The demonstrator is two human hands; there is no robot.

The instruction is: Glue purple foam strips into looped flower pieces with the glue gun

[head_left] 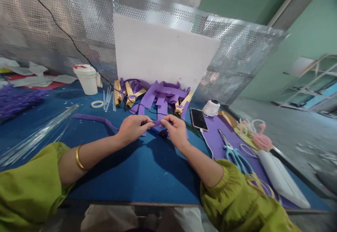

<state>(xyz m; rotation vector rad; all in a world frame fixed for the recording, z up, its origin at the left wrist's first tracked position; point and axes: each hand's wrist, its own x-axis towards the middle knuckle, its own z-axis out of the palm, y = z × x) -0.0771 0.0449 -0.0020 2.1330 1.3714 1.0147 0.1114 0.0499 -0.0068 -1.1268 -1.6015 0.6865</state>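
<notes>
Over the middle of the blue table, my left hand (131, 128) and my right hand (176, 130) pinch a narrow purple strip (157, 123), stretched level between their fingertips. Another length of purple strip (91, 118) lies to the left and runs up to my left wrist; whether it is the same piece is hidden. Just beyond my hands is a pile of wider purple strips (168, 93). Small bunches wrapped in tan paper (131, 97) lie on both sides of this pile. Below my fingers sits a small dark blue object (162, 133), mostly covered.
On the right are a phone (199, 119) with a white cable, blue-handled scissors (237, 158) and a long white block (283, 177). Leftward stand a white tub (86, 79), clear glue sticks (107, 98) and a tape ring (97, 104). A white board (163, 49) rises behind.
</notes>
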